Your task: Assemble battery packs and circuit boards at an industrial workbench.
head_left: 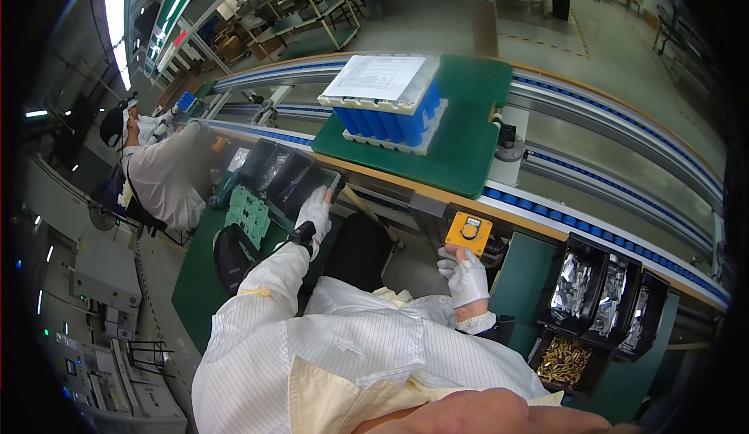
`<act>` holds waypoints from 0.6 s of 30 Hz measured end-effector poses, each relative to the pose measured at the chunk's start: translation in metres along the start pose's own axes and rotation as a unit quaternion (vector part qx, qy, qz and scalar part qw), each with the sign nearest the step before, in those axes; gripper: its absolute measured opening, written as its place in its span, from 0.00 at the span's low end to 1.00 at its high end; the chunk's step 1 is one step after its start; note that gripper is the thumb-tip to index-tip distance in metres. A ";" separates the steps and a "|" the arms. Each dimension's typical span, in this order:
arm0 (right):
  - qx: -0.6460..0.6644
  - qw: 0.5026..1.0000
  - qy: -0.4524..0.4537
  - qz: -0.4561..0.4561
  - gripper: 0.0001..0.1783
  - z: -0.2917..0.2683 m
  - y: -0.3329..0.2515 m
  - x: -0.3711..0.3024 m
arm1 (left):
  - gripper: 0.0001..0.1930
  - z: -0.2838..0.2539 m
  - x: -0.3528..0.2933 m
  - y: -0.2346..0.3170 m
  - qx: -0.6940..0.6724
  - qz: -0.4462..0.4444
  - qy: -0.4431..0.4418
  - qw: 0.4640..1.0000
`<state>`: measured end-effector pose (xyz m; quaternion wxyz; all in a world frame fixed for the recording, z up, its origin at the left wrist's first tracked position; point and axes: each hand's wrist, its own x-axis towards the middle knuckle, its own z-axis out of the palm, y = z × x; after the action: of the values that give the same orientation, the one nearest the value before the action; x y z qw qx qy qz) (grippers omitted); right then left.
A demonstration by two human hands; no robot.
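My left hand (314, 215), in a white glove with bare fingertips, lies with its fingers stretched along the right edge of a black parts bin (297, 184). No object shows in it. My right hand (466, 279), also gloved, is at the near edge of a yellow box with a round button (469, 233). Its thumb reaches onto the box and its other fingers are curled in, seemingly around nothing. Beyond, a block of blue cylindrical cells (388, 125) in white end frames stands on a green pallet (468, 153), with a printed sheet (373, 76) on top.
A roller conveyor (581, 222) crosses in front of me. Black bins of silvery metal parts (572, 286) and a bin of brass-coloured fasteners (563, 361) stand at right. Green boards (248, 216) and a black pouch (231, 258) lie at left. A co-worker (165, 172) sits farther left.
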<state>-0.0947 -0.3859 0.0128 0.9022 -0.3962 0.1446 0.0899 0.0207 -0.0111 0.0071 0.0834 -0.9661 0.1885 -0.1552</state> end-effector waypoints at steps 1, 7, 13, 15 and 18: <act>0.000 1.000 0.000 0.000 0.18 0.000 -0.001 0.000 | 0.39 0.001 0.000 0.000 0.000 0.000 0.000 1.000; 0.005 1.000 0.004 0.005 0.18 0.000 -0.001 -0.001 | 0.40 0.000 0.000 0.000 -0.005 0.002 0.000 1.000; 0.007 1.000 -0.003 0.003 0.18 -0.002 0.001 0.000 | 0.40 0.003 0.000 -0.001 -0.002 0.001 0.000 1.000; 0.006 1.000 -0.004 0.008 0.18 0.000 0.000 0.000 | 0.40 0.004 -0.001 -0.003 -0.003 0.001 0.002 1.000; 0.004 1.000 -0.005 0.004 0.18 -0.002 0.001 0.001 | 0.40 0.002 0.001 -0.001 -0.002 -0.004 -0.007 1.000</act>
<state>-0.0939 -0.3865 0.0109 0.9041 -0.3917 0.1422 0.0947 0.0226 -0.0103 0.0052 0.0820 -0.9681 0.1845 -0.1487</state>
